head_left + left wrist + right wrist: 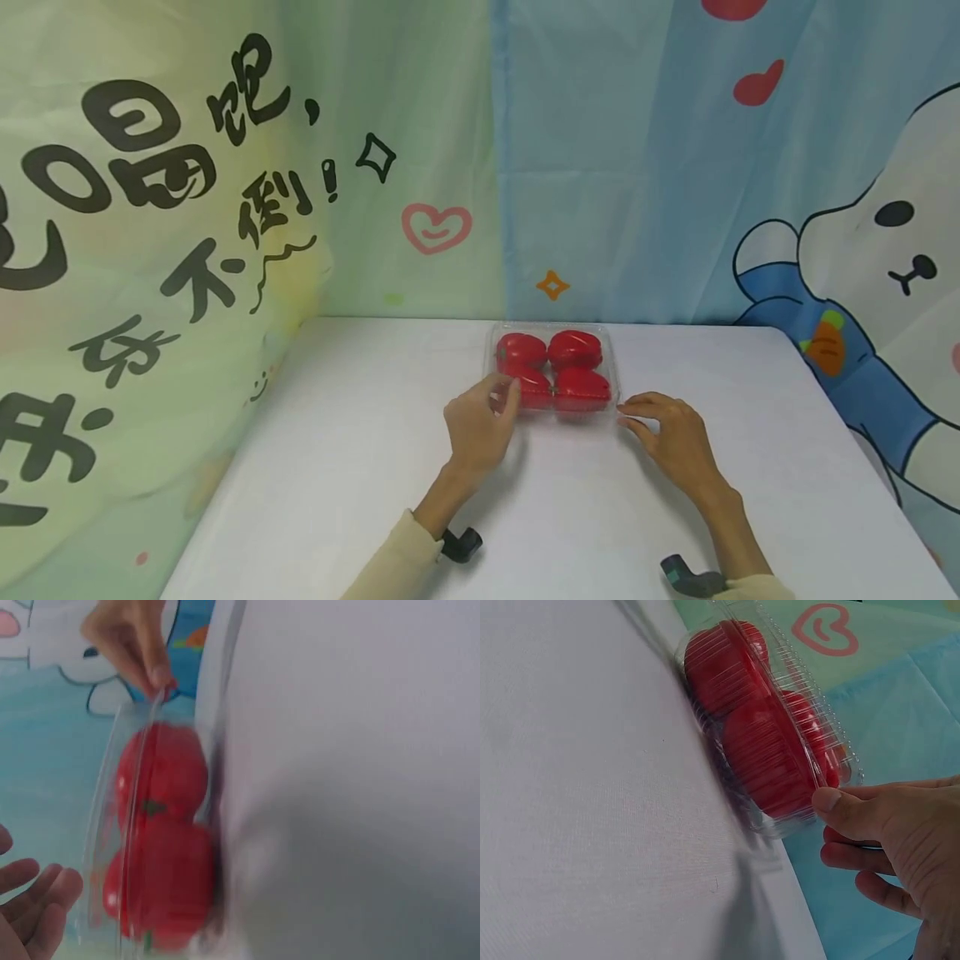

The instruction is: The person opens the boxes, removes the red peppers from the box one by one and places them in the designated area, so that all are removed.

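Note:
A clear plastic box [613,367] sits near the back of the white table. Several shiny red tomato-like or pepper-like pieces [576,350] with small green stem marks fill it in two rows. With thumb and fingers, my right hand [900,832] pinches the box's rim at its near right corner. At the near left corner is my left hand [480,421]; in the left wrist view its fingers [67,889] are loosely bent, apart from the box wall. Whether a lid covers the box I cannot tell.
The white table [337,467] stretches around the box. Behind it hangs a printed curtain [420,100] with dark lettering, hearts and a cartoon animal. Dark devices are worn at the left wrist [461,546] and right wrist [690,579].

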A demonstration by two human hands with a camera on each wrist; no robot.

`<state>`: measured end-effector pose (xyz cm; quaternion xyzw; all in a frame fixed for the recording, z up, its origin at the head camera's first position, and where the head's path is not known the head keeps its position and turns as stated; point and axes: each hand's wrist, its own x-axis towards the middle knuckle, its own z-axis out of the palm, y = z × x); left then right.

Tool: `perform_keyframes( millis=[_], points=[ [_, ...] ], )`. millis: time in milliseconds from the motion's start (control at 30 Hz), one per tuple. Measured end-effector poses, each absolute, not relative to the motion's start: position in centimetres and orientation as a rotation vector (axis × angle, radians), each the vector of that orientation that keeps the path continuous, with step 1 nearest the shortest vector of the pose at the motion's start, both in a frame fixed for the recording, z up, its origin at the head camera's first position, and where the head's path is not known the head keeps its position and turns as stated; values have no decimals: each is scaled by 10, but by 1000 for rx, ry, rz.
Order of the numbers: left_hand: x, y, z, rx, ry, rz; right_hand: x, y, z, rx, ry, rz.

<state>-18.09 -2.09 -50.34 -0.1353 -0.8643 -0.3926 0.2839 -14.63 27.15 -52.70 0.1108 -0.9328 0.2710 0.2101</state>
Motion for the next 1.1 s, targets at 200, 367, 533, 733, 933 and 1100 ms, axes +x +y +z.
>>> perform_keyframes(
  millis=[200, 367, 533, 733, 933, 1100],
  points=[
    [-169, 9, -506, -437, -2353, -1159, -148, 272, -527, 356, -2521, 708],
    [-161, 24, -512, -524, -2410, -1224, -149, 270, -526, 378, -2512, 711],
    [-155, 37, -518, -569, -2471, -1310, -150, 269, -521, 395, -2491, 685],
    [-147, 54, -523, -555, -2496, -1641, -150, 270, -521, 399, -2478, 664],
    [-142, 71, -531, -435, -2444, -2187, -147, 270, -526, 397, -2481, 652],
    [-137, 81, -540, -331, -2340, -2488, -142, 268, -527, 409, -2482, 607]
  ],
)
